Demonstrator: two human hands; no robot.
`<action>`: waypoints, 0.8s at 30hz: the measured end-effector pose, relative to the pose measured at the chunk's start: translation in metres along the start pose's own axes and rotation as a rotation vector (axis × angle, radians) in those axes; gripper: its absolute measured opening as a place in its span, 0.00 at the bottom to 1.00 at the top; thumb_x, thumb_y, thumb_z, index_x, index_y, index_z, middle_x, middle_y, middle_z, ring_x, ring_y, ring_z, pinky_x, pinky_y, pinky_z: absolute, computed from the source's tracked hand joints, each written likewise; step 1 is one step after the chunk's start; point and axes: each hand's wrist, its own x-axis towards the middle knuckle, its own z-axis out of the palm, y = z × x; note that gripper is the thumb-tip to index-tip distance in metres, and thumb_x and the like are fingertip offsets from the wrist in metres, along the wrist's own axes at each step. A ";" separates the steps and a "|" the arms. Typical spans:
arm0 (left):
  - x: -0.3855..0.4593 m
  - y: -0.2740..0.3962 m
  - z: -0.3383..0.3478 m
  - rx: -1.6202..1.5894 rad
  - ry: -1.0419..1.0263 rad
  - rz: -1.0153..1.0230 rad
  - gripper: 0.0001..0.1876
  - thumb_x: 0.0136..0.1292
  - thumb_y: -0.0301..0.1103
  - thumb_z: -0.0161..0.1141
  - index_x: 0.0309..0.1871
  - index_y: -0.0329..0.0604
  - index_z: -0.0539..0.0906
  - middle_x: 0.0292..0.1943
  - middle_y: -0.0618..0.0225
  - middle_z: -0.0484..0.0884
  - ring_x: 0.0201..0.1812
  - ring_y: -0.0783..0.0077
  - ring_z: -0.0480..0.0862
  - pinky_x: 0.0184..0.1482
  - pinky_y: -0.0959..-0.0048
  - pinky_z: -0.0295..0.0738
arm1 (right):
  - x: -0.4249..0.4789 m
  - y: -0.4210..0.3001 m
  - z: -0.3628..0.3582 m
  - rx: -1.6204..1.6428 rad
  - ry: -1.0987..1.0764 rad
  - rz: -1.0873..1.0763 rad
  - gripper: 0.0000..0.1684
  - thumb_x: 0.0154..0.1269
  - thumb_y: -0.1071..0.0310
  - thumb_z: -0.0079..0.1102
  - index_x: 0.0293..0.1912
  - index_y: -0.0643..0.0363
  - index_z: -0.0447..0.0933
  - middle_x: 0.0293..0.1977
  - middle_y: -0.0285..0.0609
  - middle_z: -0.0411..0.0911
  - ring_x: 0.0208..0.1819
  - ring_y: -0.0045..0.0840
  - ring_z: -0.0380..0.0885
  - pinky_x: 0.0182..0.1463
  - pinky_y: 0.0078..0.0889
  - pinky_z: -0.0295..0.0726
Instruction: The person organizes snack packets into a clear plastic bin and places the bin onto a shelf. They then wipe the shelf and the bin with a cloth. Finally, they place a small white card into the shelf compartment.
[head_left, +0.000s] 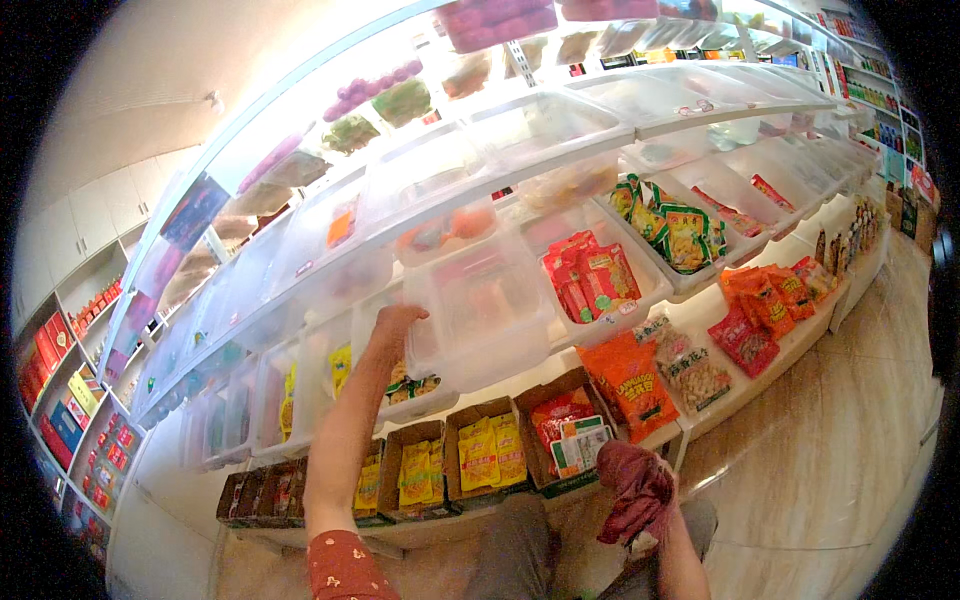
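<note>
My left hand (401, 324) reaches to the left side of an empty translucent plastic bin (487, 322) on the lower shelf; its fingers are at the bin's edge, and I cannot tell how firmly they hold it. The bin sits tilted over its neighbours. To its right stands a bin of red snack packets (592, 277), then one with green and yellow packets (679, 229). My right hand (656, 487) holds a bunched dark red cloth (634, 491) low in front of my knees, beside a cardboard box of red packets (562, 420).
Cardboard boxes with yellow snack packets (491, 450) line the bottom ledge. Orange snack bags (630, 379) and a bag of nuts (694, 375) lie to their right. An upper shelf edge (480, 187) with clear bins juts out above my left hand. Tiled floor (810, 435) extends at right.
</note>
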 end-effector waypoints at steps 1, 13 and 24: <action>0.019 -0.012 0.004 -0.055 0.046 0.028 0.13 0.45 0.28 0.61 0.35 0.32 0.77 0.28 0.60 0.75 0.26 0.63 0.77 0.27 0.62 0.76 | 0.001 -0.002 -0.003 0.007 -0.037 0.019 0.23 0.62 0.49 0.42 0.45 0.55 0.72 0.39 0.39 0.76 0.41 0.30 0.74 0.46 0.32 0.74; 0.124 -0.056 -0.011 0.720 -0.017 0.353 0.11 0.47 0.34 0.59 0.34 0.39 0.80 0.31 0.56 0.79 0.34 0.60 0.79 0.38 0.66 0.73 | -0.003 -0.010 0.016 0.078 0.066 0.014 0.17 0.65 0.57 0.43 0.41 0.60 0.71 0.38 0.42 0.75 0.40 0.31 0.74 0.47 0.35 0.74; 0.065 -0.071 0.050 1.057 0.293 0.349 0.35 0.51 0.34 0.51 0.64 0.34 0.55 0.56 0.39 0.65 0.56 0.43 0.67 0.58 0.51 0.59 | 0.010 -0.018 -0.010 -0.075 0.141 0.022 0.20 0.63 0.54 0.47 0.45 0.60 0.72 0.36 0.42 0.77 0.38 0.32 0.76 0.45 0.37 0.76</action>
